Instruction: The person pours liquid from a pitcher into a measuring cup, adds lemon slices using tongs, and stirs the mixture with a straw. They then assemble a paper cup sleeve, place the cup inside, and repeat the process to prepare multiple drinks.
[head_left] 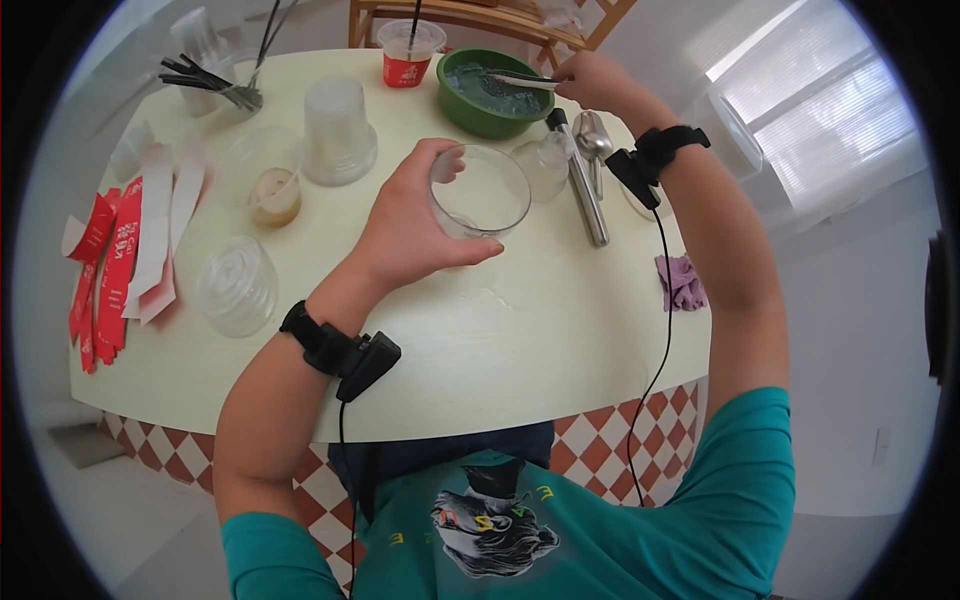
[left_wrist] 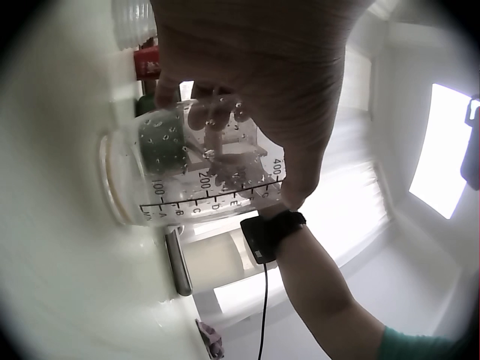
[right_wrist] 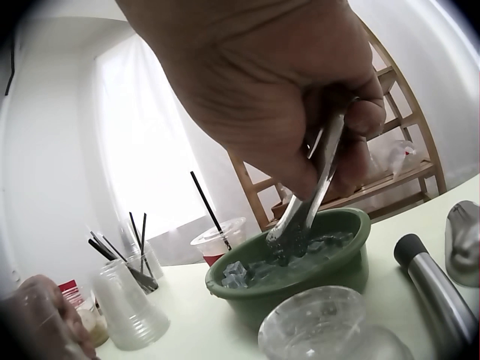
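My left hand (head_left: 415,215) grips a clear measuring cup (head_left: 482,195) round its side; in the left wrist view the cup (left_wrist: 202,169) shows printed marks and water drops, with nothing seen inside. My right hand (head_left: 600,84) pinches metal tongs (head_left: 525,80) over a green bowl (head_left: 485,120). In the right wrist view the tips of the tongs (right_wrist: 311,191) reach down among ice cubes (right_wrist: 247,274) in the bowl (right_wrist: 300,296).
A metal muddler (head_left: 585,195), a jigger (head_left: 593,135) and a clear container (head_left: 543,165) stand or lie right of centre. Stacked cups (head_left: 335,130), a cup of brown liquid (head_left: 275,197), a clear lidded tub (head_left: 237,287) and red-white sleeves (head_left: 122,235) are left. A purple cloth (head_left: 681,283) lies right.
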